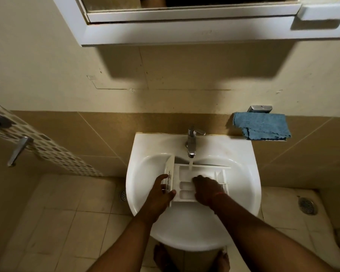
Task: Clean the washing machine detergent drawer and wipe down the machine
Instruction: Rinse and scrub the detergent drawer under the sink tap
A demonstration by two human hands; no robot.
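The white detergent drawer (186, 174) lies in the white sink (245, 173), its front panel to the left. Water runs from the chrome tap (192, 141) into the drawer's far compartment. My left hand (161, 193) grips the drawer's front panel, thumb over its near corner. My right hand (206, 188) rests inside the drawer's compartments, fingers bent down onto the plastic; whether it holds anything I cannot tell. The washing machine is out of view.
A blue cloth (261, 125) hangs from a metal holder on the wall right of the tap. A white mirror cabinet (185, 30) juts out overhead. Floor drains (307, 206) sit in the tiles. A metal handle (18, 151) is at the left.
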